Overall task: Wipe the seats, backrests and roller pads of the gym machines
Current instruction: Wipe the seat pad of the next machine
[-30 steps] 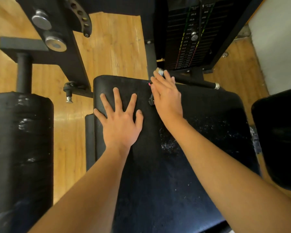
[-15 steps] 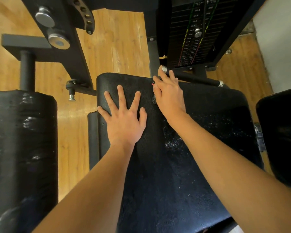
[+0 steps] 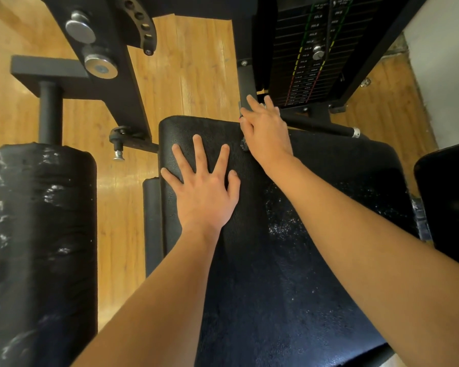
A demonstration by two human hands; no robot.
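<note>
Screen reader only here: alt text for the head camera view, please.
A person's left hand lies flat, fingers spread, on a black seat pad flecked with white, while the right hand reaches over the pad's far edge. No cloth is visible. A black roller pad stands at the picture's left, the weight stack beyond, on wooden floor.

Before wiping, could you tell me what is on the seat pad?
Left hand lies flat on the seat pad, fingers spread; right hand covers its far edge, hiding anything beneath.

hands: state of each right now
Left hand: open, flat on the seat pad.
Right hand: at the pad's far edge, grip cannot be told.
</note>
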